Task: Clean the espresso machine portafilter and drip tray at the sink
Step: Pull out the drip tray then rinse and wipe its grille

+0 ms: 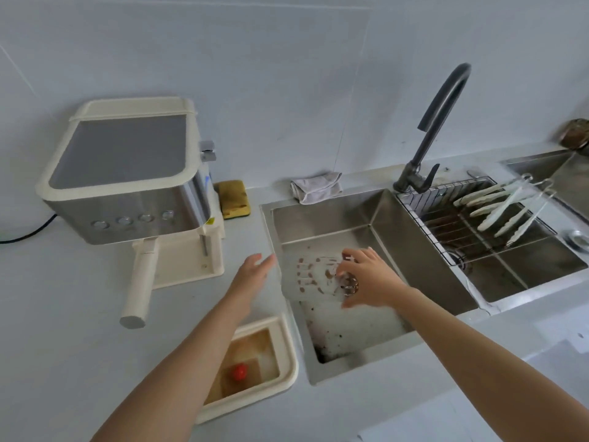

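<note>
Portafilter (140, 282) sits locked in espresso machine (127, 186), long axis running toward camera, handle end nearest; left hand (255, 271) closer to it. Drip tray (258, 323) on counter under left forearm. Left hand flat, fingers straight, just left of stained grate (312, 275) over sink (334, 215). Right hand (369, 279) pinches grate's right edge.

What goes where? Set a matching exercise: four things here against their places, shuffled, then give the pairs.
1 cream plastic drip tray
2 yellow rectangular sponge
3 grey folded cloth
4 stained white perforated grate

A over the steel sink basin
B against the wall, beside the cream-and-steel espresso machine
C front of counter, left of sink
D sink's back edge

Pairs: 1-C, 2-B, 3-D, 4-A
</note>
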The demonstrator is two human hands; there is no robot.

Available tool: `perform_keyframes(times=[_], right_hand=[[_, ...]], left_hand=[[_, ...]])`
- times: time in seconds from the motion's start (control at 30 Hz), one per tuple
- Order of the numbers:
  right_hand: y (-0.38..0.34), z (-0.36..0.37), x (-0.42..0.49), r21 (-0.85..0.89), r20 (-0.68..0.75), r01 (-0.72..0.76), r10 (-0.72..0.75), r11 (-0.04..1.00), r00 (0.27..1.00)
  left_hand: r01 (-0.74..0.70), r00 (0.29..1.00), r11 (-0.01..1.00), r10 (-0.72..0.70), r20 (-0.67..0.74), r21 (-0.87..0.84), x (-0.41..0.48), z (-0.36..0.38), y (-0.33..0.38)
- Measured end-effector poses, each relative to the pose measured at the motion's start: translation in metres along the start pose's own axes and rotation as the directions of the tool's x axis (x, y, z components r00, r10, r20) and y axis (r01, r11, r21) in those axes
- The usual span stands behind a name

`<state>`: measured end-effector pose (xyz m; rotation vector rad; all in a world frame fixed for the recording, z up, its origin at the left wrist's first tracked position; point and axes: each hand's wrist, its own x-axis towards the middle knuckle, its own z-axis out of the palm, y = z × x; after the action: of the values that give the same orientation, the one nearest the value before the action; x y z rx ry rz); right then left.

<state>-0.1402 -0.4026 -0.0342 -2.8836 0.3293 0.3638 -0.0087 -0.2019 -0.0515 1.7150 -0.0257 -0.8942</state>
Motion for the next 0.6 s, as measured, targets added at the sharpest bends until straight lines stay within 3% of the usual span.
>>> perform_keyframes(times=[0.1, 0.3, 0.6], right_hand=[[0.034, -0.013, 0.015, 0.01, 0.005, 0.034, -0.034, 0.999, 0.999], [0.111, -0.037, 0.042, 0.017, 0.03, 0.117, -0.117, 0.993, 0.993], [0.177, -0.049, 0.068, 0.053, 0.039, 0.172, -0.174, 0.984, 0.984]], left_hand=[[0.13, 0.99, 0.936, -0.103, 0.099, -0.326, 0.017, 0.03, 0.007], [0.175, 0.972, 0.874, -0.082, 0.218, -0.454, 0.045, 0.107, 0.025], [0.098, 0.994, 0.858, -0.064, 0.083, -0.505, 0.078, 0.169, 0.044]])
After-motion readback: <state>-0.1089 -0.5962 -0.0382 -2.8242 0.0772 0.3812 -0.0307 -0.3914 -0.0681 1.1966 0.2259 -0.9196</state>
